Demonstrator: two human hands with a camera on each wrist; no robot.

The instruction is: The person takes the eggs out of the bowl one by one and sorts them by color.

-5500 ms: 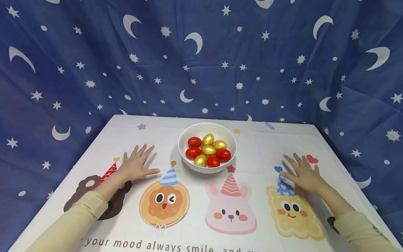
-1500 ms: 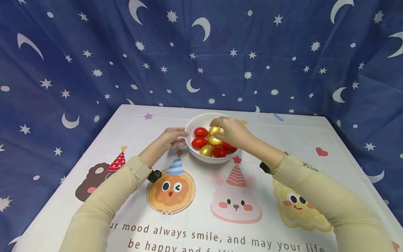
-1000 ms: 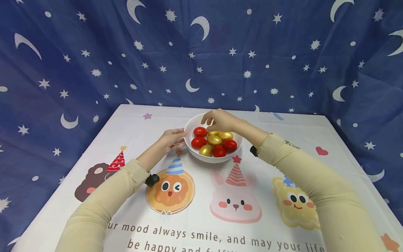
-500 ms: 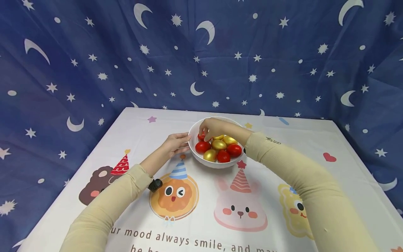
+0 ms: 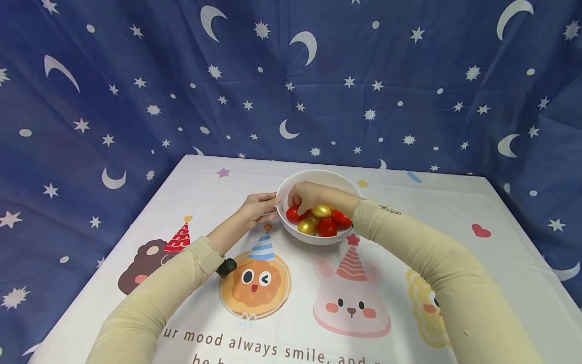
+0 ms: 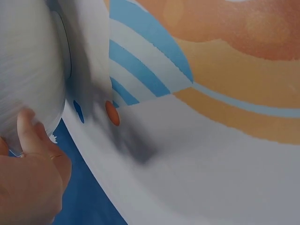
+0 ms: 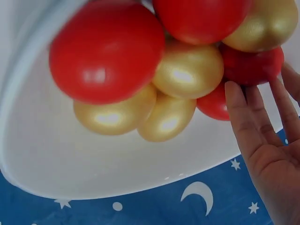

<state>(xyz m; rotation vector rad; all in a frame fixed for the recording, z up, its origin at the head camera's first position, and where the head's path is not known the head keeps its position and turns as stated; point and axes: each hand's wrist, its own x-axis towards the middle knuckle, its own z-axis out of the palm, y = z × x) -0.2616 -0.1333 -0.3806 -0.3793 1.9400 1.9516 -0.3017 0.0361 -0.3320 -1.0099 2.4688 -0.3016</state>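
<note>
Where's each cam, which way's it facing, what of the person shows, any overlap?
Head: on the head, facing forward and down at the bowl, tablecloth and curtain; left hand, right hand, both sleeves show.
Left wrist: on that wrist, facing the bowl's outside and the tablecloth; left hand, partly.
Right wrist: on that wrist, facing into the bowl at red eggs and gold eggs; right hand only.
Shared by head and right wrist: the eggs.

In the head view we find the table point(image 5: 300, 283) evenly bright, the curtain point(image 5: 327, 121) darker in its folds. The left wrist view is dimmer, the bowl point(image 6: 33, 61) streaky, a soft shadow point(image 6: 136, 145) beside it. The right wrist view catches glints on gold eggs point(image 7: 190, 70); the red egg point(image 7: 251, 65) touching the right hand point(image 7: 276, 159) looks darker.
</note>
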